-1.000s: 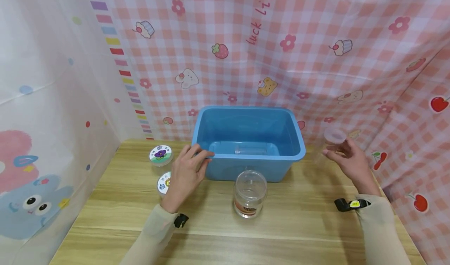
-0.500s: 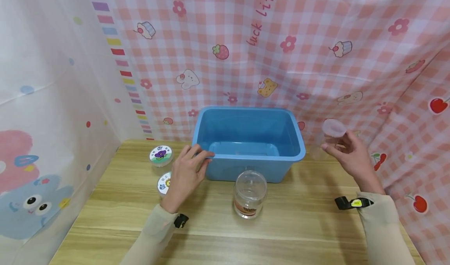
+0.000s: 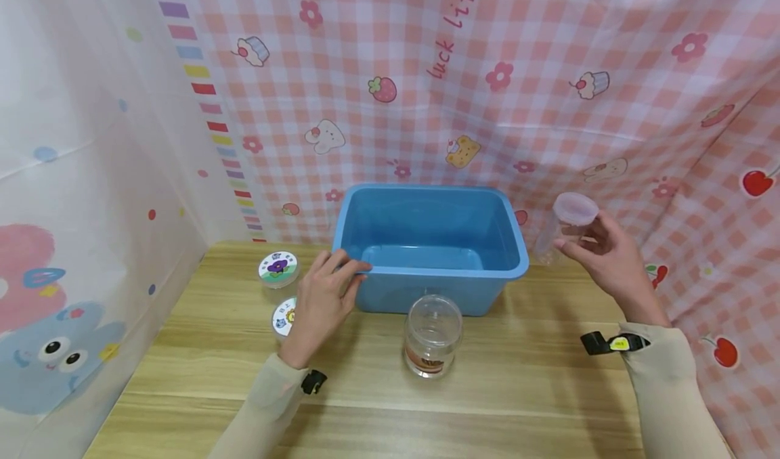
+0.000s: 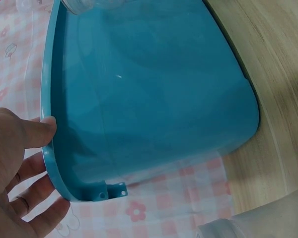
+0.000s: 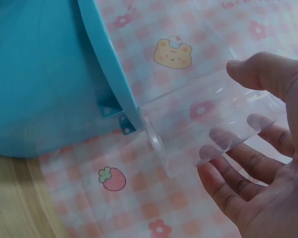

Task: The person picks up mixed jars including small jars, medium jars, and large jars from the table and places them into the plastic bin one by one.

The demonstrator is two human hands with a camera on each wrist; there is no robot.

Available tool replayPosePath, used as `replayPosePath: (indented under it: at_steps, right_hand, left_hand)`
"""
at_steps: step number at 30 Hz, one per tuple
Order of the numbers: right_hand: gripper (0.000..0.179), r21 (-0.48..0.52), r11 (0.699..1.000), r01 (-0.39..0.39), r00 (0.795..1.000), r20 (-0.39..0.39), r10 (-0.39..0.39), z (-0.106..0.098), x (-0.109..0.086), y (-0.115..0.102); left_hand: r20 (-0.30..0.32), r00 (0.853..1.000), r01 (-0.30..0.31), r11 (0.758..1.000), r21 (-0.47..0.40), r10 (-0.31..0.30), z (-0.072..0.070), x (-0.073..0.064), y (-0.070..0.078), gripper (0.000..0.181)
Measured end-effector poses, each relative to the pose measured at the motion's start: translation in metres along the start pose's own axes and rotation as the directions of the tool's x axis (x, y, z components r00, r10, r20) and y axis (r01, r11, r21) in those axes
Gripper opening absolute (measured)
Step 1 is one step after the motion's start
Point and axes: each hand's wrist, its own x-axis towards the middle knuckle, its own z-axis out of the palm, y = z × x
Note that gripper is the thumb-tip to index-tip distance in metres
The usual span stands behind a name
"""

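Observation:
A blue plastic tub (image 3: 426, 290) stands at the back of the wooden table. My left hand (image 3: 326, 296) grips its near left rim, the thumb on the outer side and the fingers behind, as the left wrist view shows. My right hand (image 3: 609, 259) holds a tall clear plastic jar (image 3: 569, 225) with a pale round top, to the right of the tub. In the right wrist view the thumb and fingers wrap round the clear jar (image 5: 203, 111), and its far end overlaps the tub's rim (image 5: 109, 69).
Another clear jar (image 3: 434, 330) with brown print near its bottom stands in front of the tub. Two round containers with printed white lids, one near the back (image 3: 278, 269) and one (image 3: 284, 317) partly behind the left hand, sit at the left. A checked curtain (image 3: 426, 107) hangs behind.
My right hand has raised the clear jar and brought it slightly left, nearer the tub's right end. The left hand stays on the rim.

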Motion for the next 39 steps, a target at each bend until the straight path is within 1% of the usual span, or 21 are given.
replayPosePath:
  at_steps: [6, 11, 22, 25, 28, 30, 35, 37, 39]
  right_hand:
    - [0.069, -0.016, 1.0, 0.008, 1.0, 0.016, -0.008, 0.0, 0.004, -0.007]
    - [0.068, -0.022, 0.999, 0.028, 0.999, 0.029, -0.028, 0.001, 0.007, -0.015]
    - [0.067, -0.096, 0.994, 0.059, 0.994, 0.099, -0.049, 0.006, 0.019, -0.039]
    - [0.064, -0.105, 0.989, 0.103, 0.99, 0.111, -0.091, 0.009, 0.024, -0.045]
    - [0.063, -0.116, 0.983, 0.141, 0.984, 0.128, -0.126, 0.012, 0.027, -0.051]
    - [0.064, -0.137, 0.979, 0.149, 0.98, 0.151, -0.128, 0.014, 0.029, -0.054]
    - [0.067, -0.179, 0.974, 0.137, 0.97, 0.222, -0.095, 0.018, 0.033, -0.061]
    - [0.067, -0.195, 0.969, 0.153, 0.965, 0.24, -0.104, 0.021, 0.036, -0.063]
    - [0.067, -0.204, 0.96, 0.19, 0.959, 0.249, -0.137, 0.025, 0.039, -0.064]
  left_hand:
    - [-0.015, 1.0, -0.014, 1.0, -0.005, 0.014, 0.001, 0.0, 0.001, 0.009]
    - [-0.011, 1.0, -0.019, 1.0, -0.007, 0.019, 0.0, 0.001, 0.001, 0.01]
    - [-0.004, 1.0, -0.019, 1.0, -0.004, 0.019, 0.001, 0.001, 0.0, 0.01]
    - [0.001, 1.0, -0.014, 1.0, -0.005, 0.014, 0.0, 0.001, 0.0, 0.01]
    - [-0.009, 1.0, -0.017, 1.0, -0.003, 0.017, 0.0, 0.001, 0.0, 0.01]
    - [-0.015, 1.0, -0.019, 1.0, -0.006, 0.018, 0.0, 0.001, 0.0, 0.009]
    - [-0.014, 1.0, -0.016, 1.0, -0.01, 0.016, 0.0, 0.001, 0.0, 0.01]
    - [-0.01, 1.0, -0.013, 1.0, -0.011, 0.013, 0.0, 0.001, 0.0, 0.01]
    - [-0.005, 1.0, -0.008, 1.0, -0.01, 0.008, -0.001, 0.0, 0.0, 0.01]
